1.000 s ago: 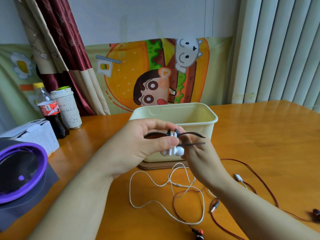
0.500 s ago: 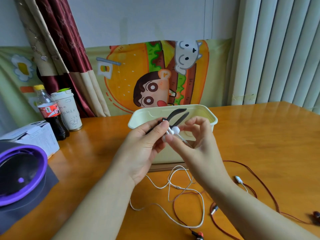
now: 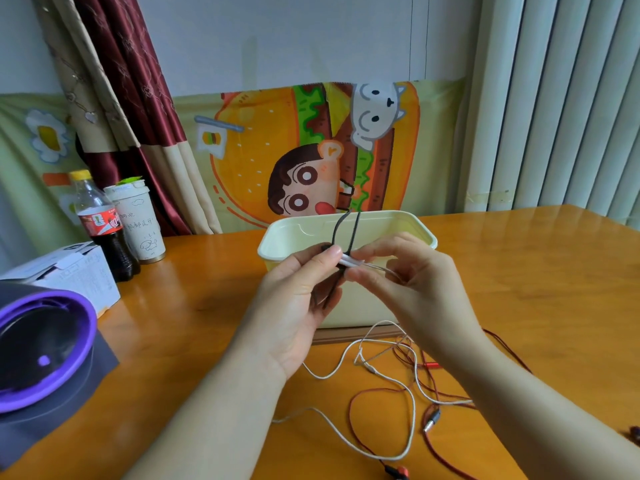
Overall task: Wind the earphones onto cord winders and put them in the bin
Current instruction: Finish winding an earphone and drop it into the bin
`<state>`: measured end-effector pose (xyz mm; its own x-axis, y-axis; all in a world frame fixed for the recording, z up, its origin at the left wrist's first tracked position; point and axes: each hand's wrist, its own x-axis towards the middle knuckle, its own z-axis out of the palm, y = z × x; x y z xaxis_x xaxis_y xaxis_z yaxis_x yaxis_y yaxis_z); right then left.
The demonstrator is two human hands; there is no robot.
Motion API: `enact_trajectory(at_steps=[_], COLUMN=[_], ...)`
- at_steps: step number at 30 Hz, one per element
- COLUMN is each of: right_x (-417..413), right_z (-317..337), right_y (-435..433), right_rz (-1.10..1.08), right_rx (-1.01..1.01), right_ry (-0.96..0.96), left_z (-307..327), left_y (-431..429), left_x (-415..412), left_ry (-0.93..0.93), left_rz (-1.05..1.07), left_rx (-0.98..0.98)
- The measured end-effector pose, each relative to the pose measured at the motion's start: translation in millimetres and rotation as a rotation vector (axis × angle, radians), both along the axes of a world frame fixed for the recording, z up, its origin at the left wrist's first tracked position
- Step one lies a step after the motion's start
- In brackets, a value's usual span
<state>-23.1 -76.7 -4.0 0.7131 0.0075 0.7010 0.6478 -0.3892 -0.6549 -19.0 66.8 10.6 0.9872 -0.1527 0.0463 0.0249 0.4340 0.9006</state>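
On the orange-brown wooden table (image 3: 519, 271), a cream bin (image 3: 294, 225) stands open, its front wall mostly hidden behind both hands. The left hand (image 3: 298, 299) pinches a black cord winder (image 3: 354, 235) between thumb and fingers, just in front of the bin's rim. Two thin prongs stick up and the lower end is lost in the palm. The right hand (image 3: 415, 289) pinches the white earphones (image 3: 351, 261) against the winder, the buds largely covered by fingertips. Their white cable (image 3: 412, 420) trails down to the table, tangled with a red earphone cable (image 3: 349, 410) whose far end is cut off at the right edge.
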Motion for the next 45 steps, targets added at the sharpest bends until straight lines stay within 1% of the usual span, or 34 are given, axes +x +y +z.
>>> enact_trajectory(at_steps=[4,6,8,10,11,13,15,16,17,20,23,25,31,34,38,42,44,45], right_x=[-2,-3,-3,-3,-3,-1,3,5,6,6,3,-1,-7,-9,-14,-22,-25,-26], right_z=[11,16,19,21,21,19,13,10,7,-10,-22,-21,-10,-11,-6,8,19,26], right_y=[-10,-14,-17,-19,-19,-20,-24,-24,-21,-4,17,22,14,17,13,10,6,2], right_rz=[0.035,0.045,0.049,0.066,0.110,0.224,0.286,0.299,0.298,0.166,0.097,0.056,0.026,-0.019,-0.078,-0.084,-0.122,-0.156], right_rx=[-0.110,-0.171,-0.220,-0.234,-0.199,-0.032,0.112,0.138,0.121,-0.125,-0.394,-0.500,-0.562,-0.702,-0.890,-0.964,-0.978,-0.947], right_ry=[-0.031,-0.036,-0.034,-0.013,0.014,0.105,0.228,0.284,0.324,0.320,0.301,0.304,0.416,0.389,0.358,0.340,0.316,0.301], left_z=[1,4,6,7,7,7,6,5,5,2,1,0,-5,-9,-16,-21,-23,-23], left_y=[10,16,19,21,21,21,19,17,16,13,15,15,10,7,7,7,5,4], left_x=[6,7,7,6,6,6,6,7,7,8,8,9,10,11,15,16,15,15], left_ry=[-0.061,-0.125,-0.206,-0.241,-0.242,-0.235,-0.211,-0.191,-0.170,-0.138,-0.122,-0.088,-0.011,0.003,-0.014,-0.029,-0.093,-0.140], left_rz=[-0.033,-0.060,-0.061,-0.045,-0.042,-0.047,-0.050,-0.046,-0.035,0.015,0.060,0.069,0.018,0.035,0.077,0.114,0.130,0.153], left_rx=[0.144,0.231,0.364,0.422,0.411,0.361,0.295,0.261,0.232,0.197,0.172,0.155,0.105,0.090,0.118,0.181,0.295,0.367])
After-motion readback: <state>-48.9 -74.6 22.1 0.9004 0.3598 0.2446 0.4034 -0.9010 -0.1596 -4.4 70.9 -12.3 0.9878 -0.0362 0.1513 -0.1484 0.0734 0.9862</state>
